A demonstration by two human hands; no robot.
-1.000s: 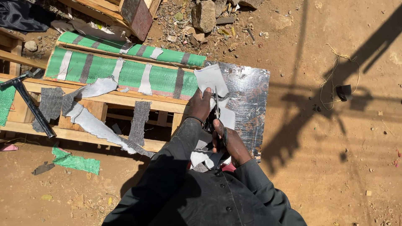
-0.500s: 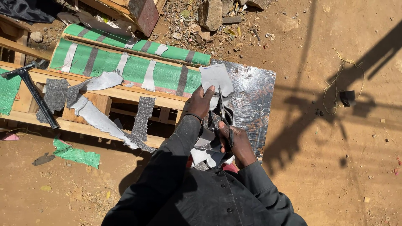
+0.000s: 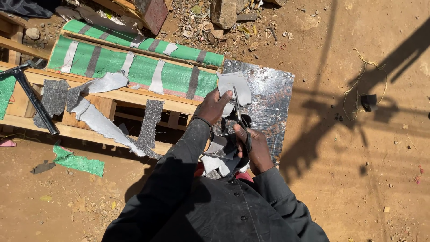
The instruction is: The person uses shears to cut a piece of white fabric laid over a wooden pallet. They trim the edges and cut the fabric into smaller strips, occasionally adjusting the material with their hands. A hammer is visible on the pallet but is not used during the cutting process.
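My left hand (image 3: 213, 106) grips a pale grey piece of sheet material (image 3: 234, 86) and holds it up over a shiny metal sheet (image 3: 268, 103). My right hand (image 3: 251, 145) is closed on the handles of dark scissors (image 3: 239, 117), whose blades point up into the grey piece. Below my hands, several grey offcuts (image 3: 219, 157) lie heaped on my lap. Both arms wear dark sleeves.
A wooden pallet (image 3: 112, 96) to the left carries green striped woven fabric (image 3: 134, 67), grey cloth patches (image 3: 150, 117) and pale strips (image 3: 96, 118). A black metal tool (image 3: 31, 94) leans on its left end. Stones and rubble lie at the top; string and a small dark object (image 3: 368, 102) lie on the dirt at right.
The scissors have worked a little further up into the grey piece, and my left hand has shifted slightly with it. The view moved a bit to the left.
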